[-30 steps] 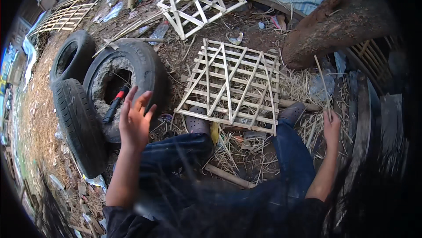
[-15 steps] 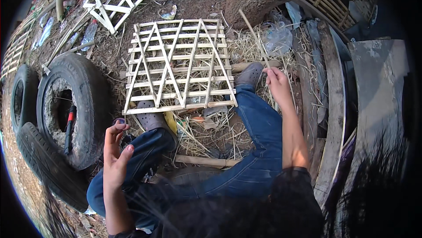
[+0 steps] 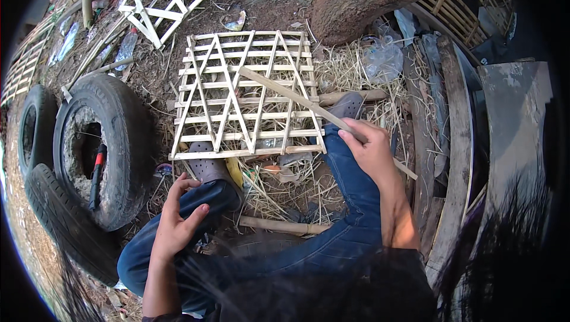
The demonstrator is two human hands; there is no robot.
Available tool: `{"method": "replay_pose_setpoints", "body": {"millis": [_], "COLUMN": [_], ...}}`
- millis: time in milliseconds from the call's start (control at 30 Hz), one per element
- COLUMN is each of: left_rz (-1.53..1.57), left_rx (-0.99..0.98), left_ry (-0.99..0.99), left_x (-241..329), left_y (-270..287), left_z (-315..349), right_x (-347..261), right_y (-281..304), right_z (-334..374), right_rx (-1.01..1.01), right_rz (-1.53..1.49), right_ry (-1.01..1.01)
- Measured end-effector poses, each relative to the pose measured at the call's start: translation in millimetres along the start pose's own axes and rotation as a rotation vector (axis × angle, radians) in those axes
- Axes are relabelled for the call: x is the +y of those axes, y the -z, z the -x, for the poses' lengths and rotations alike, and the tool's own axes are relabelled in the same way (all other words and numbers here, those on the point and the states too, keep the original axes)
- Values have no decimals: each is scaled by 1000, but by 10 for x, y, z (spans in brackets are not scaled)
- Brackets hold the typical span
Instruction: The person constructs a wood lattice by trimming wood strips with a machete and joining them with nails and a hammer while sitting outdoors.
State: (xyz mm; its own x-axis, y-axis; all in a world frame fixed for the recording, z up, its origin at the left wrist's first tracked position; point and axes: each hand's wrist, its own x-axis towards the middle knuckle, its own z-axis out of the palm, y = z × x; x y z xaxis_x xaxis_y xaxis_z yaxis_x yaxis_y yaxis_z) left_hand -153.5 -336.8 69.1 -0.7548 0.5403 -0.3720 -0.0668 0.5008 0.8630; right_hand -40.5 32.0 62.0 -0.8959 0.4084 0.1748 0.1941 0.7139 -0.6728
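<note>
Soft daylight falls evenly over the pale lattice (image 3: 249,152); a warm orange patch lights the right forearm (image 3: 405,226); the black shirt (image 3: 332,286) sinks into shadow; dark strands (image 3: 523,224) blur at lower right; fisheye distortion curves the weathered plank (image 3: 458,144); corners fall black.

A head-worn fisheye looks steeply down from close above the lap (image 3: 317,246). It faces forward, reaching the trunk (image 3: 380,0) at far right.
</note>
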Motion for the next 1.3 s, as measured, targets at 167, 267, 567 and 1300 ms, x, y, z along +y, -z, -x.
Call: {"method": "replay_pose_setpoints", "body": {"millis": [167,267,567,1300], "left_rz": [-545,-647,23,458], "left_rx": [191,87,-635,-604], "left_ry": [-542,-719,188,457], "left_x": [9,135,-191,-108], "left_y": [-69,-188,-560,-1152], "left_z": [-107,-103,54,-113], "right_x": [-99,-94,-268,3501], "right_y": [-98,-245,-620,222], "right_z": [65,170,529,2896], "right_rx": [-213,-302,-447,97], "right_rz": [139,188,294,495], "right_ry": [113,296,640,-1186]}}
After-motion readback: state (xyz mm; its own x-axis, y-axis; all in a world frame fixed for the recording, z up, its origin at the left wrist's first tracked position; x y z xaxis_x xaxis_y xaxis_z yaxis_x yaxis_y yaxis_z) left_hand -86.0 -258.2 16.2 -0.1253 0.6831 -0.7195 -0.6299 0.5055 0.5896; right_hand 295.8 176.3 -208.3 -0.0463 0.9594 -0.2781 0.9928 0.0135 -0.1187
